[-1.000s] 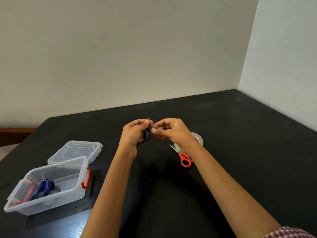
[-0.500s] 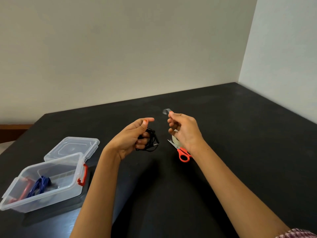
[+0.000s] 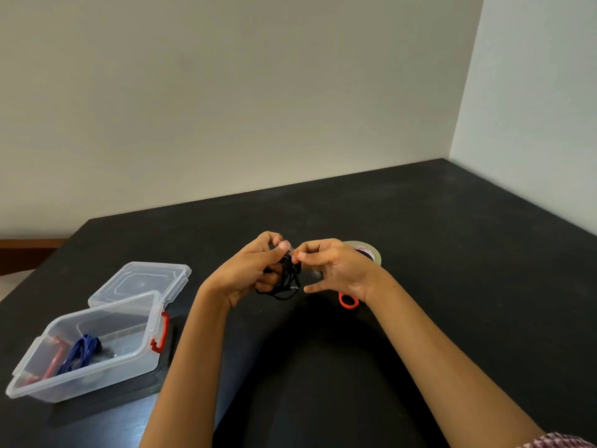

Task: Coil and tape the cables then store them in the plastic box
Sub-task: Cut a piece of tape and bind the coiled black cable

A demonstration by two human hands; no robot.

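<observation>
At the far left the plastic box [image 3: 106,381] stands open on the dark surface [image 3: 452,260], a coiled blue cable [image 3: 80,352] and a red item [image 3: 54,362] lying inside it; a red latch [image 3: 160,333] shows on its right end; its clear lid [image 3: 142,281] lies flat just behind it, touching the box's back corner; box and lid keep the same arrangement as half a second ago.

In the middle, the left hand [image 3: 248,270] is curled around a black cable [image 3: 286,281] wound into a small coil and held above the surface; the loops hang down below the fingers, and a small metal plug tip shows near the bottom of the coil.

The right hand [image 3: 336,266] has closed in from where it was raised and apart half a second ago; the two hands now meet at the top of the coil, thumb tips almost touching; its thumb and forefinger pinch a small clear piece of tape [image 3: 292,251] against the cable, while the other fingers spread loosely below; how far the tape is wrapped on cannot be told.

Behind the right wrist the roll of tape [image 3: 370,252] lies flat on the surface, more of it showing than before; just below the wrist only an orange handle loop of the scissors [image 3: 349,301] is seen, the blades now hidden by the hand.
</observation>
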